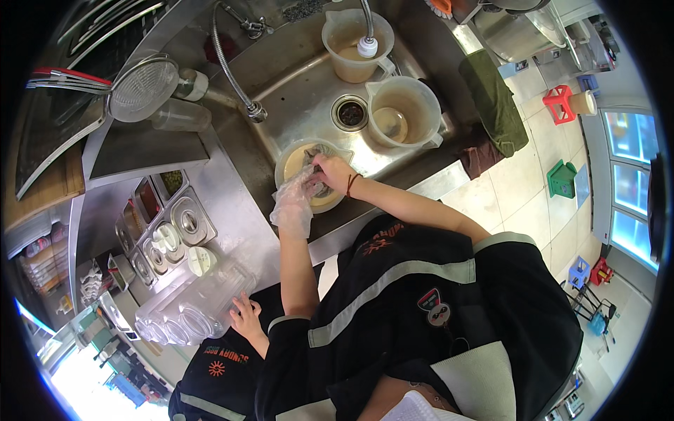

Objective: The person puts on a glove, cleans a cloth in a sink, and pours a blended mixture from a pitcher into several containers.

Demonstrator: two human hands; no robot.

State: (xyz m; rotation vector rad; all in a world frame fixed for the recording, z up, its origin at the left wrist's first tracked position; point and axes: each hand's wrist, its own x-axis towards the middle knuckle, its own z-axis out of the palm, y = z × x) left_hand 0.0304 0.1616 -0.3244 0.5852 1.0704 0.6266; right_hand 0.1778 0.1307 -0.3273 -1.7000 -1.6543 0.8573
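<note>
A translucent plastic pitcher (281,162) with tan liquid stands in the near left part of the sink, with both hands over its mouth. My left hand (296,197), in a loose clear plastic glove, grips a wet grey cloth (318,150) that looks like a filter bag. Bare, with a dark red string at the wrist, my right hand (336,172) pinches the same cloth from the right. The fingers partly hide the cloth, and its lower part hangs into the pitcher.
Two more pitchers, a near one (429,108) and a far one (333,37), stand by the drain (350,113). A hose tap (256,110) hangs over the stainless sink (300,113). On the left counter, a co-worker's hand (247,318) touches clear plastic jars (195,305).
</note>
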